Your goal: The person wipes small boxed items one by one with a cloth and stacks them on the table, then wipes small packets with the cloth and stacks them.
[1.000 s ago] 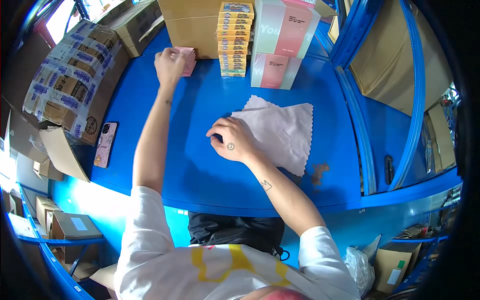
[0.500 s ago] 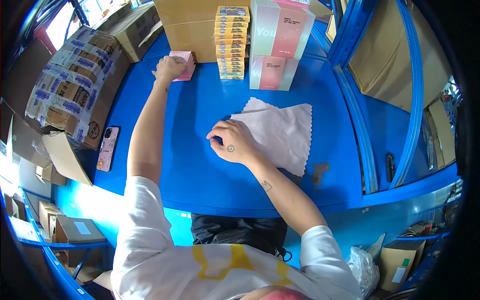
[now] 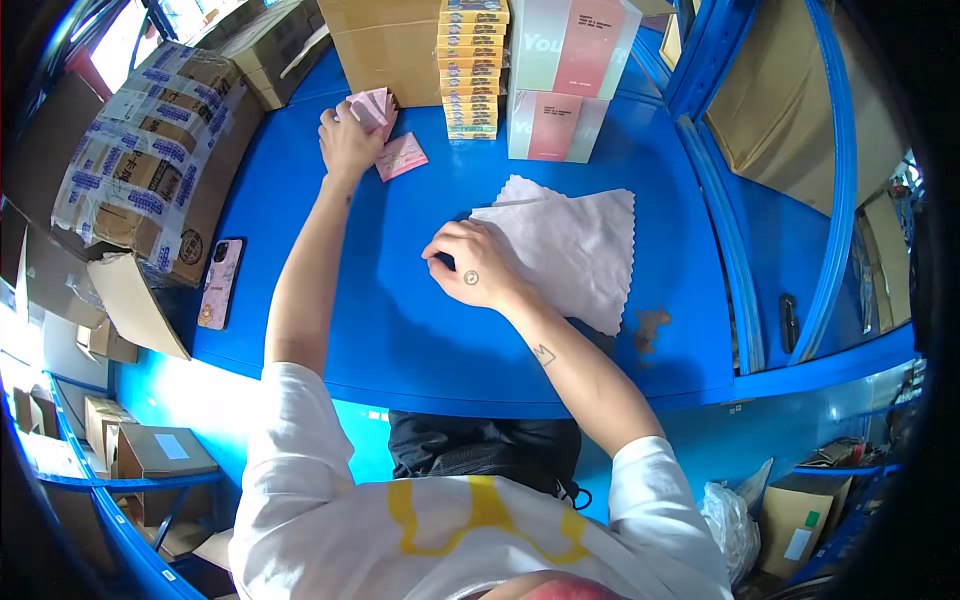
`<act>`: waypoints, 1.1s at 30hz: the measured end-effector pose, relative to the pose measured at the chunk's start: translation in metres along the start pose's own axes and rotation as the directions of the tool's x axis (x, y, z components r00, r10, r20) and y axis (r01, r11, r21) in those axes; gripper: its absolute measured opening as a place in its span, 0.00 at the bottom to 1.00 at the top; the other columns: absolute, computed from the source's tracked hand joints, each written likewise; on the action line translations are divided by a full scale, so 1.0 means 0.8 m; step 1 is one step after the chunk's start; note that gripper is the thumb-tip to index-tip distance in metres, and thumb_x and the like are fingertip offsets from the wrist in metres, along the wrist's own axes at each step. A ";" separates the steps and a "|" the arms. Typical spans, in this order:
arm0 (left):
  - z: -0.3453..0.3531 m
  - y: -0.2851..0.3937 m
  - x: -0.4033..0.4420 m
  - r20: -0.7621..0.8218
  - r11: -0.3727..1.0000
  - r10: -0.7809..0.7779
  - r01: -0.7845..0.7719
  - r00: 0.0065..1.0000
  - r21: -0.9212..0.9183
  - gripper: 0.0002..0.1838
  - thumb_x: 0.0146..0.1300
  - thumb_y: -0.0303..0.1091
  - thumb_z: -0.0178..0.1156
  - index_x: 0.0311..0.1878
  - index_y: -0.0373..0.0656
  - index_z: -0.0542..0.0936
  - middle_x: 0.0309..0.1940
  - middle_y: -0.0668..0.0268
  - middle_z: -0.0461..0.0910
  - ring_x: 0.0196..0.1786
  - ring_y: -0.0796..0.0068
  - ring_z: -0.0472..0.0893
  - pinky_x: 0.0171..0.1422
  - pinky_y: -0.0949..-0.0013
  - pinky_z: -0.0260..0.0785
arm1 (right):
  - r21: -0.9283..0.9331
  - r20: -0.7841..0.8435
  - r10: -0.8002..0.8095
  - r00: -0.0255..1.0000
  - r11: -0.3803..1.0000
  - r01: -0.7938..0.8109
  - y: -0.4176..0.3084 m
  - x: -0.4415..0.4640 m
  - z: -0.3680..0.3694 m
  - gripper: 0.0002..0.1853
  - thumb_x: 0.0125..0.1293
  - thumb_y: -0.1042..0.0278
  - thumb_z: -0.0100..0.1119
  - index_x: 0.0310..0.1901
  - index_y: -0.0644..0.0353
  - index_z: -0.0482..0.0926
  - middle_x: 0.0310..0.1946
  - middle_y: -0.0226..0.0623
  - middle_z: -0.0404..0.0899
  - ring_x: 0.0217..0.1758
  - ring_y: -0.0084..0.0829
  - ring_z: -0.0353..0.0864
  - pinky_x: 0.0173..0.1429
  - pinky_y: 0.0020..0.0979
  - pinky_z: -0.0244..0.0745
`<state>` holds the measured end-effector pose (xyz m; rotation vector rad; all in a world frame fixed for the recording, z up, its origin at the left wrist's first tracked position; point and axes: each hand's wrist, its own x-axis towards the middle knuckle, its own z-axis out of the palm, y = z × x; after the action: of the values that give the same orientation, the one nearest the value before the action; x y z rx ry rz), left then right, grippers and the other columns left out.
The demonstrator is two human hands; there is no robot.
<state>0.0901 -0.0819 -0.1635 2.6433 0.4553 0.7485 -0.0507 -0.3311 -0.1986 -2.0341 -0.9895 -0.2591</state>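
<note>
At the back left of the blue table, my left hand (image 3: 350, 145) has its fingers curled round a small stack of pink packets (image 3: 372, 106). The packets are fanned unevenly and partly hidden by the hand. One loose pink packet (image 3: 402, 157) lies flat just right of that hand. Near the table's middle rests my right hand (image 3: 470, 265), its fingers curled in and nothing visible in them. It lies against the left side of a pale grey-pink cloth (image 3: 570, 245) with a zigzag edge.
Yellow boxes (image 3: 472, 75) are stacked high at the back, beside two pink-and-white boxes (image 3: 550, 125). A taped carton (image 3: 150, 160) stands at the left, with a phone (image 3: 219, 285) near it. Blue rack posts (image 3: 735, 260) border the right side.
My left hand has shifted on the pink stack, which is now fanned out, and one packet lies apart to its right. My right hand's fingers have curled in slightly. The view has shifted a little.
</note>
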 end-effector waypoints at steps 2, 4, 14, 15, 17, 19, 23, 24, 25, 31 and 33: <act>0.007 0.000 -0.007 -0.055 1.000 0.005 -0.005 0.998 -0.007 0.47 0.55 0.68 0.59 0.68 0.40 0.66 0.66 0.40 0.65 0.65 0.36 0.69 0.64 0.39 0.64 | 0.008 0.020 0.015 1.000 1.000 -0.015 0.000 0.000 0.000 0.04 0.53 0.72 0.66 0.32 0.55 0.87 0.39 0.35 0.84 0.42 0.36 0.81 0.61 0.39 0.71; 0.016 -0.008 0.007 -0.030 1.000 -0.005 0.005 1.000 0.005 0.48 0.55 0.69 0.58 0.69 0.41 0.65 0.66 0.40 0.65 0.65 0.36 0.69 0.64 0.40 0.65 | 0.002 0.020 0.013 1.000 1.000 -0.013 0.000 -0.001 -0.001 0.04 0.53 0.72 0.66 0.32 0.55 0.87 0.38 0.35 0.84 0.42 0.36 0.81 0.61 0.39 0.71; 0.032 0.011 0.071 0.224 0.982 -0.164 0.138 0.961 0.125 0.48 0.52 0.65 0.63 0.70 0.46 0.61 0.63 0.40 0.67 0.61 0.36 0.71 0.61 0.43 0.68 | -0.013 -0.004 0.012 1.000 1.000 -0.012 0.001 0.003 -0.002 0.05 0.53 0.73 0.65 0.32 0.56 0.87 0.37 0.34 0.83 0.41 0.34 0.79 0.62 0.41 0.70; 0.040 0.007 0.077 0.234 0.979 -0.179 0.148 0.956 0.144 0.48 0.52 0.63 0.65 0.70 0.46 0.60 0.62 0.40 0.67 0.61 0.36 0.72 0.60 0.43 0.69 | -0.009 -0.009 0.012 1.000 1.000 -0.012 0.001 0.003 0.000 0.05 0.53 0.73 0.65 0.32 0.56 0.87 0.37 0.35 0.83 0.41 0.34 0.79 0.62 0.41 0.70; 0.061 0.000 0.083 0.258 0.969 -0.212 0.168 0.942 0.181 0.46 0.51 0.59 0.67 0.69 0.48 0.60 0.60 0.40 0.69 0.59 0.36 0.74 0.59 0.44 0.70 | 0.000 -0.015 0.014 1.000 1.000 -0.014 0.003 0.001 0.003 0.05 0.53 0.73 0.64 0.32 0.56 0.87 0.37 0.35 0.83 0.41 0.34 0.79 0.62 0.40 0.70; 0.062 0.011 0.072 0.245 0.971 -0.217 0.182 0.945 0.155 0.46 0.51 0.58 0.68 0.69 0.48 0.60 0.59 0.41 0.70 0.58 0.37 0.74 0.58 0.44 0.70 | 0.001 -0.008 0.025 1.000 1.000 -0.025 0.006 0.000 0.003 0.05 0.53 0.73 0.64 0.32 0.56 0.87 0.37 0.35 0.82 0.41 0.34 0.79 0.62 0.40 0.69; 0.039 0.015 0.049 0.158 0.970 -0.243 0.234 0.957 0.071 0.45 0.49 0.53 0.71 0.67 0.49 0.60 0.56 0.42 0.73 0.54 0.39 0.77 0.55 0.45 0.73 | 0.004 0.011 0.006 1.000 1.000 -0.006 0.003 0.005 0.004 0.05 0.53 0.73 0.64 0.32 0.56 0.87 0.37 0.35 0.82 0.41 0.34 0.79 0.62 0.40 0.69; 0.037 0.012 0.046 0.149 0.974 -0.227 0.221 0.963 0.055 0.45 0.49 0.53 0.71 0.67 0.48 0.60 0.55 0.42 0.73 0.54 0.39 0.77 0.54 0.46 0.73 | -0.001 0.017 0.007 1.000 1.000 -0.007 0.001 0.005 0.004 0.05 0.53 0.73 0.64 0.32 0.56 0.87 0.37 0.35 0.82 0.41 0.34 0.79 0.62 0.39 0.69; 0.035 0.011 0.044 0.139 0.978 -0.208 0.205 0.968 0.037 0.45 0.49 0.53 0.71 0.67 0.48 0.60 0.54 0.41 0.73 0.54 0.39 0.78 0.53 0.47 0.73 | -0.010 0.021 0.007 1.000 1.000 -0.007 0.001 0.006 0.002 0.05 0.53 0.73 0.64 0.32 0.56 0.87 0.37 0.35 0.82 0.41 0.34 0.79 0.61 0.39 0.70; 0.012 -0.015 0.022 0.126 0.982 -0.185 0.179 0.975 0.054 0.45 0.50 0.53 0.70 0.68 0.47 0.60 0.54 0.42 0.74 0.53 0.40 0.78 0.52 0.48 0.74 | -0.058 -0.015 -0.023 1.000 0.998 0.022 0.000 0.004 -0.002 0.04 0.53 0.73 0.65 0.31 0.54 0.86 0.35 0.31 0.82 0.39 0.33 0.79 0.55 0.37 0.72; -0.002 -0.025 0.010 0.125 0.980 -0.192 0.183 0.973 0.084 0.46 0.50 0.54 0.69 0.68 0.47 0.60 0.55 0.42 0.74 0.54 0.41 0.78 0.52 0.48 0.74 | -0.056 -0.033 -0.036 0.999 0.998 0.034 0.000 0.004 0.001 0.04 0.53 0.73 0.65 0.31 0.53 0.86 0.35 0.30 0.82 0.39 0.32 0.79 0.53 0.36 0.73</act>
<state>0.0917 -0.0603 -0.1670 2.6479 0.6951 0.5040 -0.0490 -0.3291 -0.1975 -2.0564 -1.0079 -0.3422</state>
